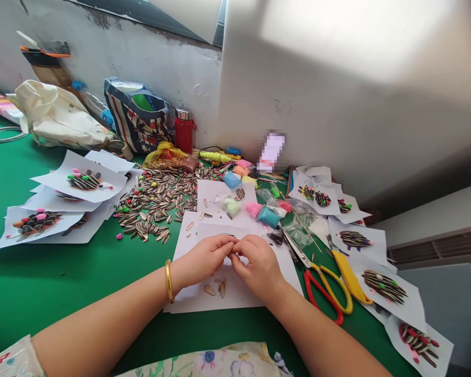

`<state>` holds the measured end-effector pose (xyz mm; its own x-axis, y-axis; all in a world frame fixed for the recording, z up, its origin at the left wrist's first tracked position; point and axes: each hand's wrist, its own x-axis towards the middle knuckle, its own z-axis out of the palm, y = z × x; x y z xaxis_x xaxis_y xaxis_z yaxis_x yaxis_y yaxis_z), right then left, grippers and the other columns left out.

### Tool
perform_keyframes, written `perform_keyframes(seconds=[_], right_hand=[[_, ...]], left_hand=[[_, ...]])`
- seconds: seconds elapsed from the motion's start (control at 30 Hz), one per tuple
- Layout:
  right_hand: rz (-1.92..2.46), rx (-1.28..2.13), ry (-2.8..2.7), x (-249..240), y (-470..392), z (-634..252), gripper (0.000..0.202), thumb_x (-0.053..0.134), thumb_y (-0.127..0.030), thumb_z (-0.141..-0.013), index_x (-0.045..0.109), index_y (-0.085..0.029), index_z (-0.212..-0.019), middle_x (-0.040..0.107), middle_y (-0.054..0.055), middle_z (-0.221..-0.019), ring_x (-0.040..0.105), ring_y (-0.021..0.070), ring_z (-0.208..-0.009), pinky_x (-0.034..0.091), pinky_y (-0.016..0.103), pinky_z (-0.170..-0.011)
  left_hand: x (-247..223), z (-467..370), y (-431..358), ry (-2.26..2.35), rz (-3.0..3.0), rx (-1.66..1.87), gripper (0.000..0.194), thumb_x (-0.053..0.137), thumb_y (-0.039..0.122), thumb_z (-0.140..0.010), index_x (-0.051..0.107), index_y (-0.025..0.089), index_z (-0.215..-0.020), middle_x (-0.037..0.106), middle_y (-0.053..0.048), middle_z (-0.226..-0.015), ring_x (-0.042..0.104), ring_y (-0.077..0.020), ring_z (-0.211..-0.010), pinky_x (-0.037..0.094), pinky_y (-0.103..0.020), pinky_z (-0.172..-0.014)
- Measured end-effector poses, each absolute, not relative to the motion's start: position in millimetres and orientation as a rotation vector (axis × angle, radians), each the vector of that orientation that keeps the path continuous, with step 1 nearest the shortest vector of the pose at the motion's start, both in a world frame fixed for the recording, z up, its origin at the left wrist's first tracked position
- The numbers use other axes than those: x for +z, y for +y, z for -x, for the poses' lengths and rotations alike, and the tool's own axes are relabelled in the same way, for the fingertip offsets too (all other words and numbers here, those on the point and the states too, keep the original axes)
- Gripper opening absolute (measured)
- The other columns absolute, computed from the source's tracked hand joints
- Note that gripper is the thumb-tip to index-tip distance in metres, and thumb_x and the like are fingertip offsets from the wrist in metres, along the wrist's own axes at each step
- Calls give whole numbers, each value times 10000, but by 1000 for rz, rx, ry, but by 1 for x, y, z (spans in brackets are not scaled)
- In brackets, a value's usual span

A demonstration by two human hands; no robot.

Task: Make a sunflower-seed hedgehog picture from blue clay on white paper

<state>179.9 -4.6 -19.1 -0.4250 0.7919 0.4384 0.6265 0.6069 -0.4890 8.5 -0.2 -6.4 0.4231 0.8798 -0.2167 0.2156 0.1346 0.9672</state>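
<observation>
Nearest, a floral cloth is cut off by the lower edge of view. Over white paper on a green table, the left hand, with a gold bangle at its wrist, meets the right hand. The fingers of both are bent, tips drawn together; whether they grip anything cannot be told, since they screen the spot. Loose seeds lie on the paper, just before the hands. To the right rest red-and-yellow scissors, blades partly covered.

Farther off, clear plastic bags lie crumpled beside coloured clay packets; a heap of striped seeds spreads to the left. Stacked sheets with seed-covered figures overlap, hiding one another in part.

Along the wall, a yellow net bag borders the heap. A striped bag gapes, showing something green; the contents of the cream bag and the capped red flask are hidden. A pixelated object is unreadable.
</observation>
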Motion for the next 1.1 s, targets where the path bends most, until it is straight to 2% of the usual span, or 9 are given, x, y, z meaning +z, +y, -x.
perform_keyframes(seconds=[0.13,0.23,0.33,0.4,0.53,0.7,0.83,0.97,1.1], right_hand=[[1123,191,-2245,-19,-1,-184,119,546,-164,-858,640,-191,-790,612,32,-739,548,183,-747,389,311,-713],[1148,166,-2232,-15,0,-189,115,540,-143,-832,627,-187,-771,606,30,-730,547,180,-739,387,310,-714],[1182,266,-2230,-11,-1,-192,106,558,-120,-803,619,-187,-747,604,25,-726,550,170,-724,393,296,-698],[1098,409,-2327,-10,-4,-191,108,579,-109,-788,632,-193,-745,616,16,-723,559,159,-711,399,280,-677],[823,556,-2567,-13,-10,-186,112,593,-167,-837,686,-214,-797,649,9,-716,575,156,-696,405,278,-663],[945,530,-2347,-10,-8,-188,163,530,-182,-903,682,-198,-848,651,30,-767,581,163,-738,418,297,-697],[1021,464,-2140,-6,-6,-193,126,531,-205,-914,635,-199,-842,630,30,-783,562,176,-779,410,321,-725],[1051,481,-2069,-6,-7,-193,74,608,-273,-887,611,-201,-872,621,22,-787,553,177,-763,408,326,-714],[1054,605,-2056,-9,-7,-191,56,602,-255,-897,642,-219,-913,655,16,-808,582,170,-772,426,321,-734]], left_hand=[[-3,-9,-1,1033,-1501,683,260,480,343,-914,681,178,-904,653,-13,-717,567,-145,-633,429,-247,-610],[-4,-6,3,1063,-1504,686,221,483,318,-914,664,194,-939,687,-10,-736,610,-164,-740,447,-263,-715],[-5,-1,9,1163,-1392,779,185,530,341,-893,629,185,-882,687,-12,-703,559,-130,-619,414,-233,-600],[-4,2,12,1182,-1256,845,209,562,376,-874,597,177,-819,655,-3,-655,440,-87,-477,323,-210,-471],[-2,5,13,1040,-941,914,254,525,397,-894,605,156,-910,577,19,-618,260,-38,-379,158,-204,-396],[0,3,10,905,-792,855,155,550,266,-873,562,157,-983,684,-62,-859,282,-6,-380,153,-190,-404],[0,3,8,861,-805,824,164,569,333,-897,501,189,-935,691,-56,-934,257,7,-381,136,-189,-415],[-1,0,5,847,-869,847,233,644,371,-855,512,179,-852,639,-6,-856,261,1,-417,147,-194,-425],[-5,-3,3,911,-971,844,267,724,389,-777,591,159,-802,494,41,-679,282,-29,-468,178,-192,-420]])
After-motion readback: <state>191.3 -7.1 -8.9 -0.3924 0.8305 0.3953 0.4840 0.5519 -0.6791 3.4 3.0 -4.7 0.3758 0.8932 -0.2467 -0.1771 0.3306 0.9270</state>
